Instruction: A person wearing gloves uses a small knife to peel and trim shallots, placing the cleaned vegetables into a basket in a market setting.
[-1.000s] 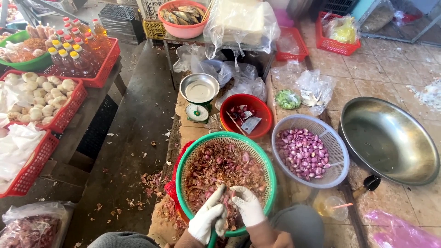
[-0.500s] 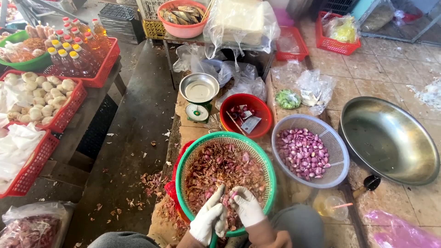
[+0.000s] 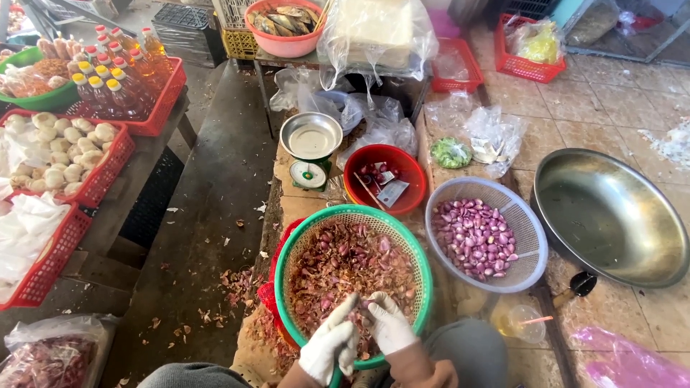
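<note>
Both my hands wear white gloves and meet over the near rim of a green round basket (image 3: 289, 244) filled with reddish shallot skins and unpeeled shallots (image 3: 352, 269). My left hand (image 3: 332, 345) and my right hand (image 3: 387, 323) are pressed close together with fingers curled; whatever sits between them is too small to make out. To the right stands a grey-white colander (image 3: 528, 230) holding peeled purple shallots (image 3: 474, 237).
A red bowl (image 3: 410, 169) with a blade and scraps, a small scale with a metal pan (image 3: 311, 144), a big steel basin (image 3: 611, 215), plastic bags, a plastic cup (image 3: 519, 322). At left, red crates of bottles (image 3: 118, 79) and pale round items (image 3: 61, 151).
The hands have shifted slightly within the basket's near edge; everything else stays where it was.
</note>
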